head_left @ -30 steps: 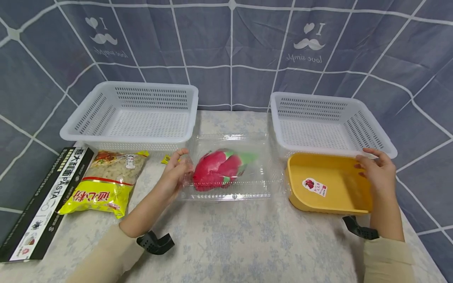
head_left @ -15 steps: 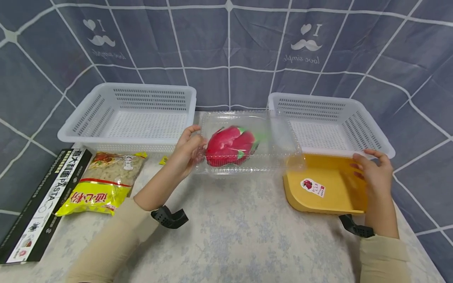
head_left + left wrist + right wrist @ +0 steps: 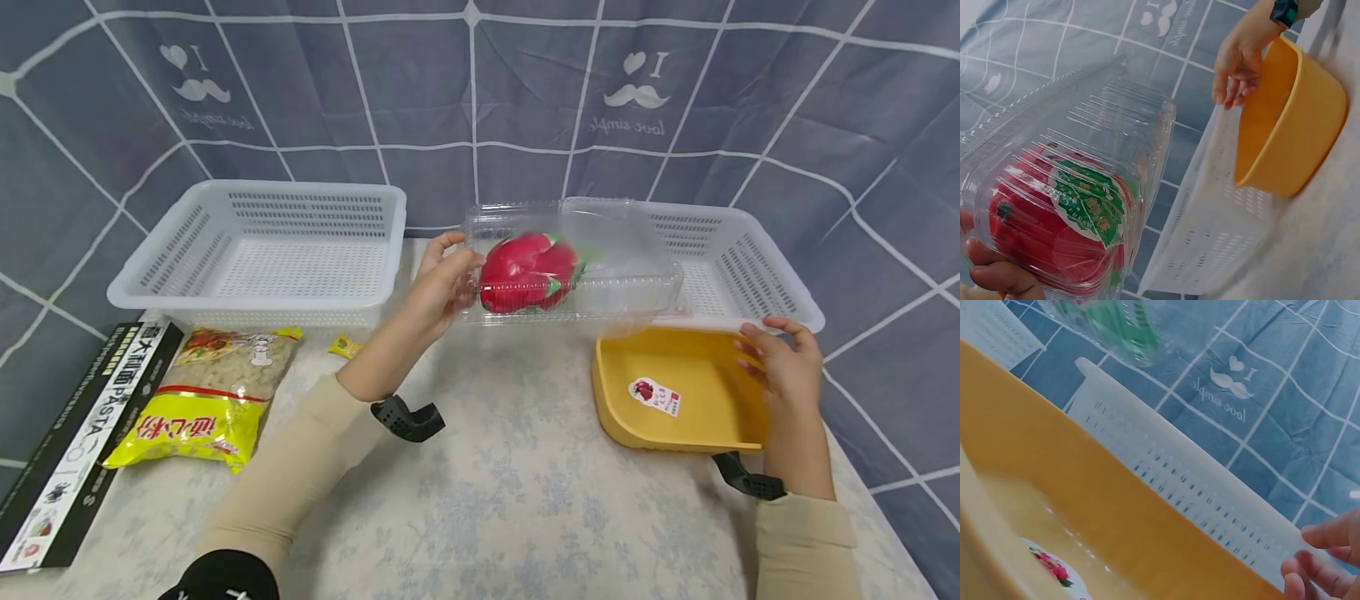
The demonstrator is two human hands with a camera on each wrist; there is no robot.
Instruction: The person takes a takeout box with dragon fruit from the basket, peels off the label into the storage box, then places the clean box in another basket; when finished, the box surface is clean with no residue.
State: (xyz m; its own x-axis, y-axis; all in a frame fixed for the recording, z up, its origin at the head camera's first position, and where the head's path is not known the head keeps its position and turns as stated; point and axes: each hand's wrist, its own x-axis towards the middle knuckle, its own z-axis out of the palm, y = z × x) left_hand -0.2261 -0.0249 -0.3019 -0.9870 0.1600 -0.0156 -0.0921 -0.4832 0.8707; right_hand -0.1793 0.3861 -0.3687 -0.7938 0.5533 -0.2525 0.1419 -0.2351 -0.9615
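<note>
A clear plastic clamshell box point(image 3: 622, 287) with a red dragon fruit point(image 3: 528, 271) inside is raised at the near left end of the right white basket point(image 3: 750, 258). My left hand point(image 3: 442, 283) grips the box by its left end, with thumb and fingers curled on the clear wall in the left wrist view. A green label point(image 3: 1091, 200) shows on the fruit. My right hand point(image 3: 787, 371) is over the right end of a yellow tub point(image 3: 705, 383), beside the basket's front rim. Its fingers are loosely bent, with nothing visible between them.
At the left stand another white basket point(image 3: 300, 275), a yellow-ended pasta bag point(image 3: 210, 392) and a long black pasta box point(image 3: 82, 450). A small yellow packet point(image 3: 345, 346) lies near the left basket. Behind is a blue checked cloth point(image 3: 525, 100).
My left hand has lifted the clear box with the dragon fruit and carried it right and away from me, to the right basket. My right hand stays at the yellow tub.
</note>
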